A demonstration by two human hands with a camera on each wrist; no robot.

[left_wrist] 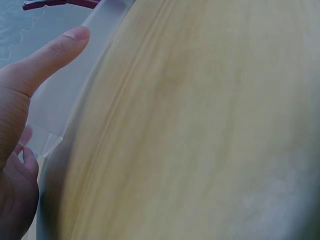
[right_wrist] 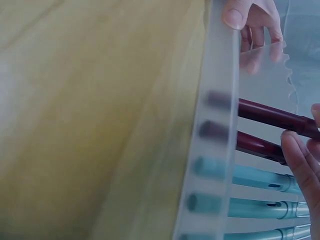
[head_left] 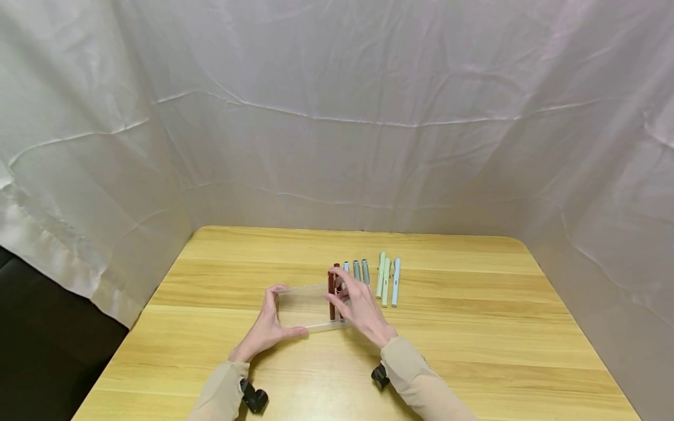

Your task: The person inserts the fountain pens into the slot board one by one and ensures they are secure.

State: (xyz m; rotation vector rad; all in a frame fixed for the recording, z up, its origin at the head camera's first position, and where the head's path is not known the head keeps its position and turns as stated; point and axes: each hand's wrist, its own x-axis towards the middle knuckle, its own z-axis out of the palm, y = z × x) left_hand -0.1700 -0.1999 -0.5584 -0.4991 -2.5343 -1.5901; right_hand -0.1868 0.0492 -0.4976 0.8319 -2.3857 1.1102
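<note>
My left hand (head_left: 267, 327) grips the left end of a clear plastic tray (head_left: 302, 310), its thumb along the near wall and its fingers at the far corner. Between the thumb and fingers of my right hand (head_left: 364, 311) is a dark red pen (head_left: 332, 301), lying across the tray. Close beside it in the tray lies a second dark red pen (right_wrist: 257, 146), partly covered by my fingers in the head view. A light blue pen (right_wrist: 260, 177) and grey-green pens (right_wrist: 255, 208) follow in a row. The right hand hides parts of these from above.
On the wooden table (head_left: 474, 327), right of the tray, lie two light green pens (head_left: 386, 283) and a light blue pen (head_left: 396, 283). Pale curtains (head_left: 337, 158) hang behind the table and along its sides. Something black (head_left: 42, 333) stands past the left edge.
</note>
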